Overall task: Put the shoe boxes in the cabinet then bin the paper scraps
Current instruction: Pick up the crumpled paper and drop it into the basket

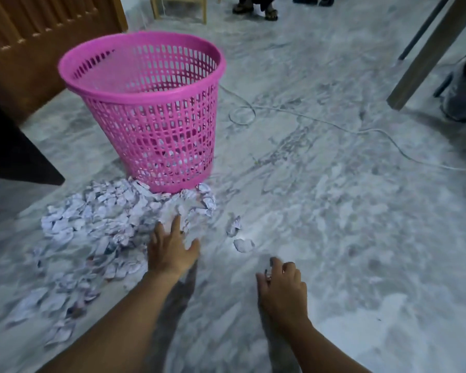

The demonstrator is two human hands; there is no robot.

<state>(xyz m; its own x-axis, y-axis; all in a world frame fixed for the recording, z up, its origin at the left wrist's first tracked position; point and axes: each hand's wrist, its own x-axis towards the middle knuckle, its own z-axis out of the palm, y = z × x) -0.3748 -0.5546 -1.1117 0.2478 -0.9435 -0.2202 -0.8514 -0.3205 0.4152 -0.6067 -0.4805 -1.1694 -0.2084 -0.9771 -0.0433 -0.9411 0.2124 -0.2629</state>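
Left hand (pixel 172 251) spreads wide at the paper scraps (pixel 97 219) beside the pink bin (pixel 167 130). Right hand (pixel 283 284) curls low; can't tell if it holds anything

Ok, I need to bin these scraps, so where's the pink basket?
In the head view the pink basket stands on the floor, left of centre, just beyond the paper scrap pile.

Blurred paper scraps (pixel 62 332) at lower left
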